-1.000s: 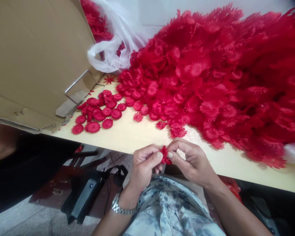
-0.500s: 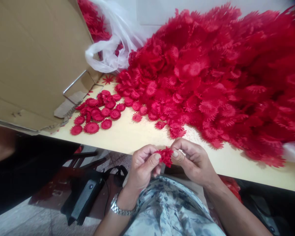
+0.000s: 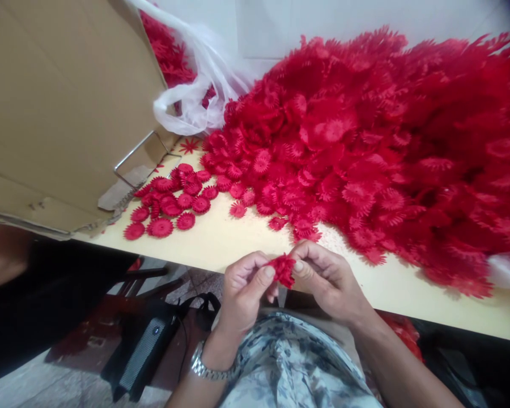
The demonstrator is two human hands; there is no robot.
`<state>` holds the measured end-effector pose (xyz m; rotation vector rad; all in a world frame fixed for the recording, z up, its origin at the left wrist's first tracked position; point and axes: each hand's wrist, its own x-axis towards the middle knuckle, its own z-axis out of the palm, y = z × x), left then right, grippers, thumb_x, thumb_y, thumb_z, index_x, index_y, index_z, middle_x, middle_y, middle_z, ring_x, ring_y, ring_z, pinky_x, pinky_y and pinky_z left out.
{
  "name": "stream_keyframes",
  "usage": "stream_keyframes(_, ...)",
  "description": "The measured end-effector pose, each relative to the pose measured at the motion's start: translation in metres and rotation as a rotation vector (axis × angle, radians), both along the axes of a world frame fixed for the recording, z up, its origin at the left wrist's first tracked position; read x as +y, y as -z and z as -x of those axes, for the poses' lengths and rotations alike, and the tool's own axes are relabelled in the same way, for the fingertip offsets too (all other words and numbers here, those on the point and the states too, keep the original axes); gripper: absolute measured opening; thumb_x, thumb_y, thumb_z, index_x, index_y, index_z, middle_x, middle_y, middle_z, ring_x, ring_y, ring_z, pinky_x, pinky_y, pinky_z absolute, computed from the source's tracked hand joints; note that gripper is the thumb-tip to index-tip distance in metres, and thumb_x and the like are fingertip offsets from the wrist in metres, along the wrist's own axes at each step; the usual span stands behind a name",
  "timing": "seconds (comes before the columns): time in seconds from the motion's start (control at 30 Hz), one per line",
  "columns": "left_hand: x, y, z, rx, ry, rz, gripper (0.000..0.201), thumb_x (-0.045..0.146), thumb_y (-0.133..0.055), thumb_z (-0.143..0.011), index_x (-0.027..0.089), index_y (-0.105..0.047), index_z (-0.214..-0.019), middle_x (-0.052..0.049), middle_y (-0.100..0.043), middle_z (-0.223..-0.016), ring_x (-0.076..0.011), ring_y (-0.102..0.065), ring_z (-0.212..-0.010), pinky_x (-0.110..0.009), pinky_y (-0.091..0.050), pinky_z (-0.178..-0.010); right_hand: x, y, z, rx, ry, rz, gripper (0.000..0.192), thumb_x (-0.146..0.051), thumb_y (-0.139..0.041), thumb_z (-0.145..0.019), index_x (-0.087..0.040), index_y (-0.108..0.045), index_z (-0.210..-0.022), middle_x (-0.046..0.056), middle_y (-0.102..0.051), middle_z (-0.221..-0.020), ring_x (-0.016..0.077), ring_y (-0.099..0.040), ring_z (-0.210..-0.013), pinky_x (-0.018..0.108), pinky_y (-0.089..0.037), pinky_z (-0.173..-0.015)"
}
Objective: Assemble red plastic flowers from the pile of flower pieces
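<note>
I see the left hand (image 3: 242, 292) and right hand (image 3: 329, 280) both pinching one small red plastic flower piece (image 3: 283, 268) just off the pale worktop's (image 3: 221, 241) near edge, fingertips clamped on it, likely for control. A large heap of red flower pieces (image 3: 365, 153) covers the far right corner.

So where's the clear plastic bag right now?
In the head view, the plastic bag lies at the table's far left, between the cardboard box and the big heap of red flowers.
</note>
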<state>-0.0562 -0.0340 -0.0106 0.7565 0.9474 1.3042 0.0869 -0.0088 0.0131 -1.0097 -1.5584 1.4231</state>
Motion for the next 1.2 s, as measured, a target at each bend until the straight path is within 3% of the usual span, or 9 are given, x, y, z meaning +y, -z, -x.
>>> stream_keyframes(0.13,0.001,0.001,-0.002,0.048,0.054,0.006,0.013,0.030,-0.064,-0.078,0.017,-0.061,-0.079,0.002,-0.060,-0.061,-0.0091,-0.053,-0.049,-0.021,-0.047,-0.047,0.003,-0.003,-0.003,-0.143,-0.023,-0.138,0.021,-0.031,-0.045,-0.091,-0.020,-0.052,-0.075,0.001,-0.058,-0.069,0.0133,-0.055,-0.065,0.026,-0.045,-0.062)
stream_keyframes(0.27,0.001,0.001,-0.004,0.024,-0.016,0.057,0.014,0.029,-0.063,-0.078,0.017,-0.058,-0.075,0.004,-0.058,-0.058,-0.0093,-0.053,-0.046,-0.020,-0.046,-0.042,0.003,0.001,-0.006,-0.235,-0.022,-0.209,0.013,-0.031,-0.051,-0.089,-0.020,-0.056,-0.084,0.003,-0.059,-0.076,0.0142,-0.057,-0.070,0.027,-0.045,-0.065)
stream_keyframes(0.43,0.002,0.001,-0.006,0.143,-0.103,0.011,0.011,0.022,-0.066,-0.077,0.016,-0.059,-0.071,0.004,-0.057,-0.062,-0.0061,-0.052,-0.055,-0.015,-0.044,-0.052,0.005,0.006,-0.008,-0.302,-0.022,-0.275,0.019,-0.033,-0.067,-0.077,-0.020,-0.057,-0.086,0.003,-0.060,-0.083,0.0165,-0.057,-0.077,0.028,-0.045,-0.067)
stream_keyframes(0.63,-0.001,0.005,-0.007,0.078,0.013,-0.033,0.008,0.023,-0.065,-0.077,0.016,-0.064,-0.072,0.002,-0.056,-0.063,-0.0103,-0.053,-0.051,-0.022,-0.046,-0.047,0.003,0.001,-0.008,-0.220,-0.045,-0.207,0.008,-0.023,-0.054,-0.086,-0.020,-0.057,-0.080,0.003,-0.059,-0.080,0.0150,-0.059,-0.074,0.027,-0.046,-0.068)
stream_keyframes(0.87,-0.006,0.003,-0.014,0.225,-0.046,-0.065,0.011,0.024,-0.063,-0.079,0.017,-0.060,-0.071,0.002,-0.053,-0.065,-0.0097,-0.051,-0.051,-0.022,-0.043,-0.048,0.000,0.002,0.002,-0.226,0.158,-0.115,0.013,-0.014,-0.049,-0.079,-0.019,-0.056,-0.069,0.001,-0.057,-0.069,0.0123,-0.055,-0.061,0.023,-0.044,-0.054)
stream_keyframes(1.03,-0.006,0.007,-0.017,0.133,-0.157,-0.149,0.005,0.018,-0.061,-0.080,0.019,-0.061,-0.075,0.002,-0.053,-0.072,-0.0099,-0.052,-0.056,-0.022,-0.042,-0.048,0.001,0.008,0.003,-0.112,0.291,-0.080,0.010,-0.018,-0.050,-0.080,-0.019,-0.054,-0.070,-0.001,-0.057,-0.065,0.0114,-0.054,-0.057,0.022,-0.042,-0.052)
stream_keyframes(1.2,-0.005,0.006,-0.016,0.066,-0.191,-0.142,0.009,0.017,-0.060,-0.081,0.019,-0.058,-0.072,0.004,-0.052,-0.068,-0.0084,-0.052,-0.052,-0.020,-0.042,-0.046,-0.001,0.003,-0.002,-0.313,0.262,-0.270,0.010,-0.018,-0.049,-0.083,-0.019,-0.055,-0.075,0.002,-0.058,-0.069,0.0146,-0.055,-0.066,0.027,-0.043,-0.061)
